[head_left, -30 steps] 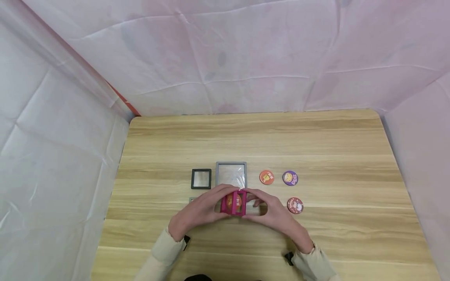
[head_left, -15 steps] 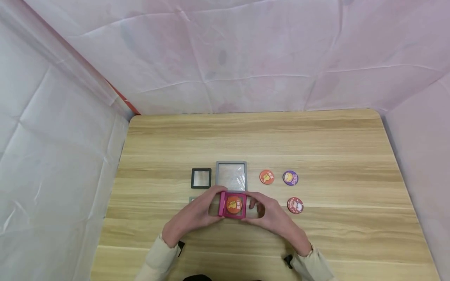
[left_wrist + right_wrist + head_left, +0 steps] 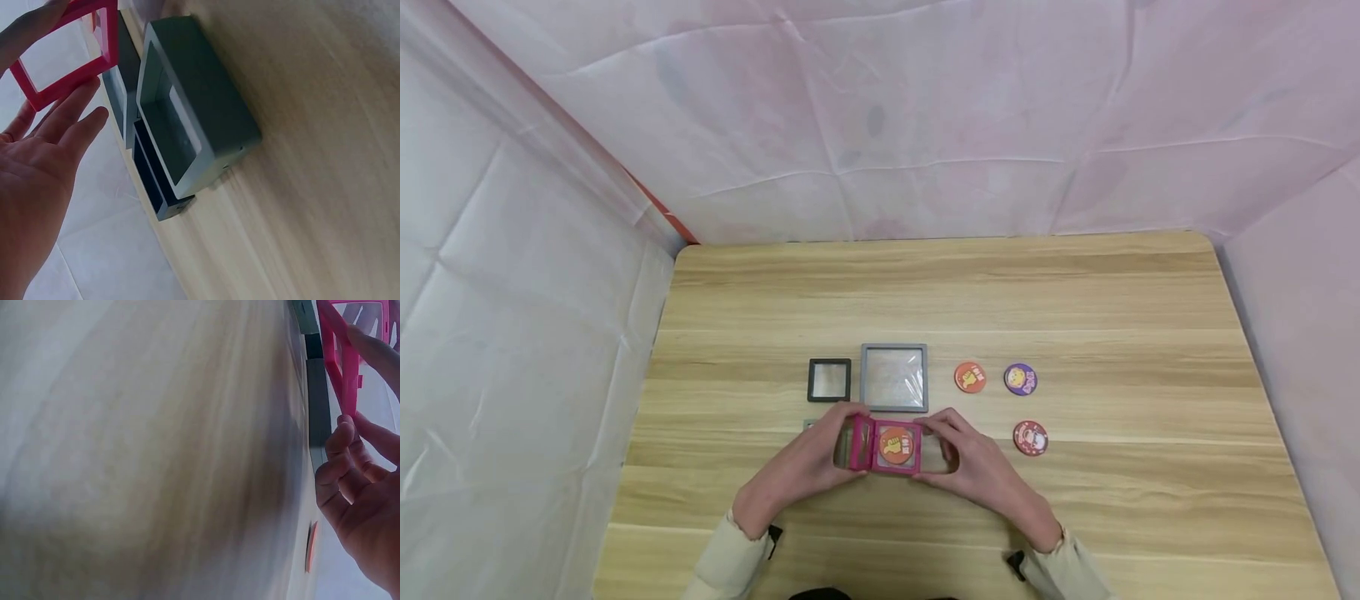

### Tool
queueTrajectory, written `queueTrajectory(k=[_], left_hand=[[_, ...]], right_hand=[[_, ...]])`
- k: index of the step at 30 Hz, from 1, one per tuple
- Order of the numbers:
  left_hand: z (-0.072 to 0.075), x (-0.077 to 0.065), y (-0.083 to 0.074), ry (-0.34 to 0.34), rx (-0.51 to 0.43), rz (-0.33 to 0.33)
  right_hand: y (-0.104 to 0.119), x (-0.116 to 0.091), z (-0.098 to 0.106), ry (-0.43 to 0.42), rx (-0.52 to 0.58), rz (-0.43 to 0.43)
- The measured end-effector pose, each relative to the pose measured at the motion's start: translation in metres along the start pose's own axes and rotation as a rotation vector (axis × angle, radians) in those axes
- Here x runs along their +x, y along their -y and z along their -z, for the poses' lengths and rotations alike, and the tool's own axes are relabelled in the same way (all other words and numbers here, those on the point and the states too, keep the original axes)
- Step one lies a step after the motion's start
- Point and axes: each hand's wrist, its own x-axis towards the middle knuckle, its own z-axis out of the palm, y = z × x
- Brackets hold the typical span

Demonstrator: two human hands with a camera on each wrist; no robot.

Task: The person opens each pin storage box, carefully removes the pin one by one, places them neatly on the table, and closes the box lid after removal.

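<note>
A pink hinged display frame (image 3: 872, 446) is held spread at its hinge between both hands. My left hand (image 3: 801, 458) pinches the left half by its far and near edges. The right half is pinched likewise by thumb and fingers of my right hand (image 3: 981, 462). Within that right half sits a round orange badge (image 3: 897, 446) with a yellow thumbs-up. In the left wrist view the pink left half (image 3: 111, 37) is raised over the table, thumb and fingertips on its rim. The right wrist view catches the pink frame (image 3: 350, 381) nearly edge-on.
A large grey frame (image 3: 893, 409) lies just beyond the hands, with a small black frame (image 3: 812, 382) beside it. Partly behind my left hand is a grey-green frame (image 3: 219, 106). To the right lie orange (image 3: 970, 377), purple (image 3: 1020, 379) and red (image 3: 1031, 437) round badges.
The pink frame's left half has swung out leftward from the badge half, so the frame is wider spread. My left hand moved left and toward the body; the right hand shifted slightly.
</note>
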Motion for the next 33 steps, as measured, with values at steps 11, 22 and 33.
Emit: queueTrajectory(k=[11,22,33], left_hand=[[-0.01,-0.003,0.0,0.008,0.122,-0.029],[-0.016,-0.003,-0.002,0.001,0.149,-0.044],[-0.021,-0.003,-0.002,-0.016,0.16,-0.068]], right_hand=[[0.004,0.004,-0.006,0.083,-0.162,-0.008],[0.006,0.006,-0.011,0.093,-0.258,0.0],[0.007,0.005,-0.013,0.101,-0.288,-0.009]])
